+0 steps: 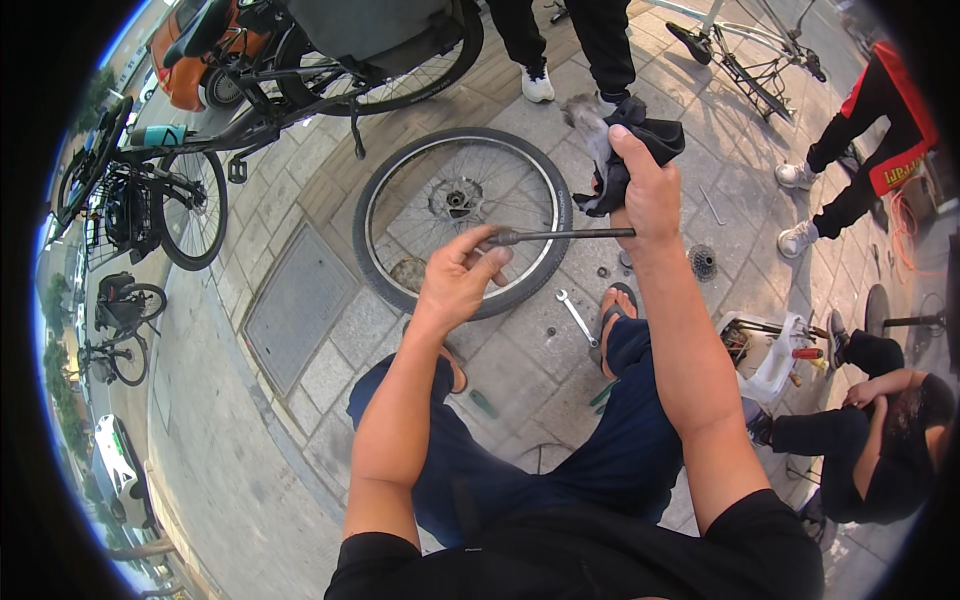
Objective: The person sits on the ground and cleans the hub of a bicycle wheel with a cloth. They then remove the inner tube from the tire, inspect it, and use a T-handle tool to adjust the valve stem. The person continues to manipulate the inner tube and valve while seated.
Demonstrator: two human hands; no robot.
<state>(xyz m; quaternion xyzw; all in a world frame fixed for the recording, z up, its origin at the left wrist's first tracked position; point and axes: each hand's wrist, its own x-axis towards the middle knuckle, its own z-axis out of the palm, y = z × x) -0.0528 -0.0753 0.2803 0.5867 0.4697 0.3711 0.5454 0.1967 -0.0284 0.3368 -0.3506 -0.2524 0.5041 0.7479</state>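
My left hand (pixel 462 275) pinches one end of a thin dark metal axle (pixel 570 235), which lies level and looks thicker near my fingers. Its other end reaches across in front of my right wrist. In my right hand (pixel 648 190), closed with the thumb up, is a black cloth rag (pixel 655 140) with a greyish, frayed part hanging at its left. Beneath both hands a bicycle wheel (pixel 548 270) with a black tyre and spokes lies flat on the paving. A combination wrench (pixel 577 318) rests beside my right foot.
A sprocket cassette (pixel 703 262) and a hex key (pixel 711 205) lie to the right. Further right stands a white tool container (pixel 778 350), near a seated person (pixel 880 440). Two people stand at the far side. A black bicycle (pixel 250 120) leans at far left; a metal cover (pixel 300 300) is set in the ground.
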